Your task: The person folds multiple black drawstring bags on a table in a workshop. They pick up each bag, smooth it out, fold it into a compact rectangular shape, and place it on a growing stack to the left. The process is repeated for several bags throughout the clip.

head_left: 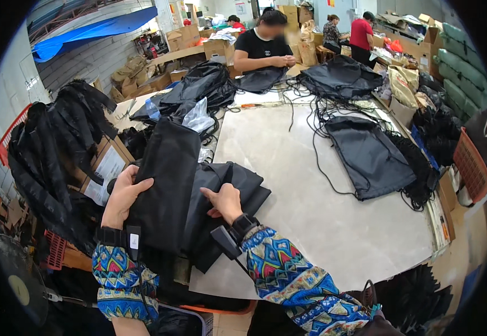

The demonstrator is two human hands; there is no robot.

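My left hand (123, 193) grips the edge of a folded black fabric panel (164, 185), its thumb on top. The panel stands tilted over the left side of the table. My right hand (226, 201) is over more black fabric (249, 185) spread beside the panel. Its index finger stretches left, apart from the curled thumb below; the other fingers are mostly hidden. I see no cloth pinched in it. A black drawstring bag (369, 157) lies flat on the right side of the table, its cords trailing.
The pale table (288, 235) spans the middle. Piles of black bags (198, 84) lie at its far side, where a person (263, 50) handles one. Black strips (58, 140) hang over a box at left. Red crates (470, 162) stand at right; two others work behind.
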